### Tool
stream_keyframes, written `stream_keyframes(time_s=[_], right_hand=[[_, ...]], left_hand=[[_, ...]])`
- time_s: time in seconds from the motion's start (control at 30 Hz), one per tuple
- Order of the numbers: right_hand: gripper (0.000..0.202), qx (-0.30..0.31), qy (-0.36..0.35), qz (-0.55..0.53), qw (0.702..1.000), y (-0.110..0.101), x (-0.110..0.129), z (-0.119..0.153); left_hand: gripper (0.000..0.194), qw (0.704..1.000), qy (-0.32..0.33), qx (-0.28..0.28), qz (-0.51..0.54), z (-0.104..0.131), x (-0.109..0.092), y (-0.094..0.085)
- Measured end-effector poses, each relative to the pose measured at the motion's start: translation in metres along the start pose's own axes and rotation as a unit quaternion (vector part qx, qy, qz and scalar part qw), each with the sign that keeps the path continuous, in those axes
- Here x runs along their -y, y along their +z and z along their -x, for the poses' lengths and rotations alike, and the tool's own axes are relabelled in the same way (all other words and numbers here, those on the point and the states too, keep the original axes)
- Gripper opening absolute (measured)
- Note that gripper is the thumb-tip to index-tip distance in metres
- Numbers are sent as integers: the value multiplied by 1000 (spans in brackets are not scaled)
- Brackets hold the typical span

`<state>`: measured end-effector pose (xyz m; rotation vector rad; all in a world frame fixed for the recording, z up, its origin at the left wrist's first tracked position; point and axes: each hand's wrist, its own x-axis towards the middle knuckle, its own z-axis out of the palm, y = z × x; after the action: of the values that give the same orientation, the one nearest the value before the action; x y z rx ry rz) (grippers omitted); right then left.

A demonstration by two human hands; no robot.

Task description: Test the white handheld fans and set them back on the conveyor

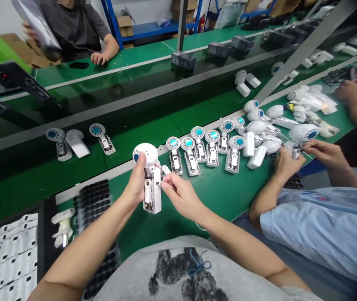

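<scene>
A small white handheld fan (150, 175) is held upright above the near edge of the green table (222, 196), its round head at the top and its open-backed handle pointing down. The left hand (137, 182) is closed around the fan just under the head, thumb and fingers wrapped on the upper handle. The right hand (180, 192) pinches a small white piece (165, 170) between thumb and forefinger, touching the fan's handle from the right side.

Just beyond the fan, on the table, stands a cluster of unfinished fans (206, 148) lying face up, each with a blue centre in its round head. Further right lie white fan shells (259, 125) in a loose heap. To the left of the person's arm sits a black sheet of round pads (92, 200), and beside it a tray of white parts (6, 251). On the dark conveyor belt (109, 104) behind rest two more fans (81, 142).

At the right, a co-worker in a light blue sleeve (322, 221) has both hands on a fan part at the table's edge. Across the belt another person rests a hand (98, 58) on the far table.
</scene>
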<state>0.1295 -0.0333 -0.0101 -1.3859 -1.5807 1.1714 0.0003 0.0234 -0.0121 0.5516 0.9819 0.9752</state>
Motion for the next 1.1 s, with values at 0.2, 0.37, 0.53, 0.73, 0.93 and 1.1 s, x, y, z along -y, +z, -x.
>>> stream_keyframes(time_s=[0.2, 0.37, 0.53, 0.73, 0.93, 1.1], right_hand=[[15, -2, -29, 96, 995, 6, 8, 15], [19, 18, -16, 84, 996, 12, 5, 21], [18, 35, 3, 76, 996, 19, 0, 18], [19, -15, 62, 94, 994, -13, -11, 20], [22, 62, 99, 53, 992, -3, -37, 23], [19, 89, 78, 55, 992, 41, -61, 2]], left_hand=[[50, 986, 111, -23, -123, 17, 1, -5], [43, 969, 121, -17, -213, 28, 6, -6], [45, 991, 61, -16, -116, 29, 15, -5], [55, 964, 62, -242, -87, -7, 10, -76], [61, 967, 17, -214, -138, -41, 50, -83], [45, 958, 16, -176, -224, -63, 64, -48]])
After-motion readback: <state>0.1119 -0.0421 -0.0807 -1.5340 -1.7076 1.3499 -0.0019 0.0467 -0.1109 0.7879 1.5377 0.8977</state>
